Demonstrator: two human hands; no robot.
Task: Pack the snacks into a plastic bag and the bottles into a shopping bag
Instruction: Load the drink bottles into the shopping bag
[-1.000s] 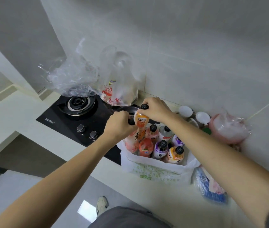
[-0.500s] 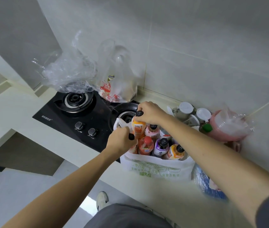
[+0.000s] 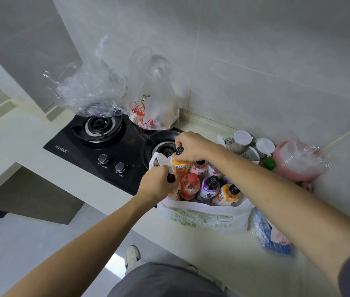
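A white shopping bag (image 3: pixel 204 218) with green print stands on the counter, holding several upright drink bottles. My right hand (image 3: pixel 191 145) grips the black cap of an orange bottle (image 3: pixel 179 166) at the bag's back left. My left hand (image 3: pixel 157 185) holds another black-capped bottle (image 3: pixel 175 190) at the bag's left side; its body is mostly hidden by my hand. A red bottle (image 3: pixel 190 186), a purple bottle (image 3: pixel 209 187) and an orange-labelled bottle (image 3: pixel 227 195) stand in front. A plastic bag of snacks (image 3: pixel 154 112) with red print sits behind the stove.
A black two-burner gas stove (image 3: pixel 105 144) lies left of the bag, with a crumpled clear plastic bag (image 3: pixel 88 91) over its far burner. White-lidded jars (image 3: pixel 242 141) and a pink wrapped container (image 3: pixel 296 161) stand by the wall. A blue packet (image 3: pixel 268 234) lies right of the bag.
Both hands have come down, lowering the two bottles into the left side of the shopping bag. The orange bottle is lower than one second ago.
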